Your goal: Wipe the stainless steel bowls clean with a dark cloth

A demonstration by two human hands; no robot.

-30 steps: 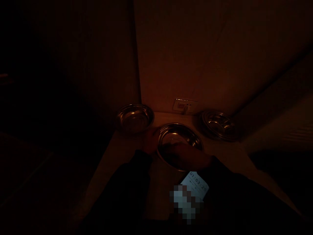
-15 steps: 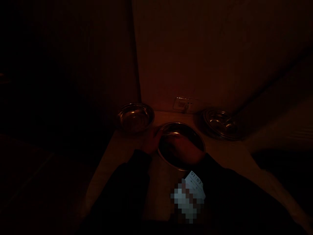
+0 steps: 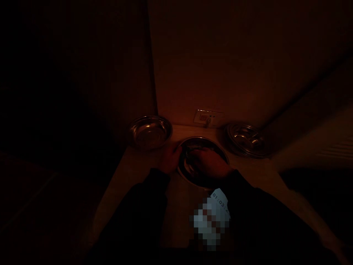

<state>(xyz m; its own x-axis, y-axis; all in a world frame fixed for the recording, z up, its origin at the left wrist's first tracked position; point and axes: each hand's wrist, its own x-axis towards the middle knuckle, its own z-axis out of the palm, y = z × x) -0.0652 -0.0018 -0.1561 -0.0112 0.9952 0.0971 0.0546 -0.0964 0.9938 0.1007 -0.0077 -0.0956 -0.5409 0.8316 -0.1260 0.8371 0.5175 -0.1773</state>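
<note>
A round metal bowl (image 3: 193, 178) stands in the middle of a small wooden table, in very dim reddish light. My left hand (image 3: 170, 160) holds the bowl's left rim, thumb towards the inside. Inside the bowl is my right hand (image 3: 212, 162), its knuckles up and its fingers bent down towards the left wall. Its fingertips are lost in shadow, and what they press or hold is too dark to make out. Dark sleeves cover both forearms. Close to the right forearm lies a lit screen (image 3: 220, 197) with timer digits, mostly blurred out.
Another metal bowl (image 3: 150, 134) sits at the table's back left corner. At the back right is a stack of metal dishes (image 3: 245, 141), the top one divided into compartments. A wall socket (image 3: 204, 117) with a plug is behind the table (image 3: 129, 184).
My right hand has shifted slightly inside the bowl, and more of the bowl's lower left wall shows. My left hand stays at the rim. The whole view has shifted a little.
</note>
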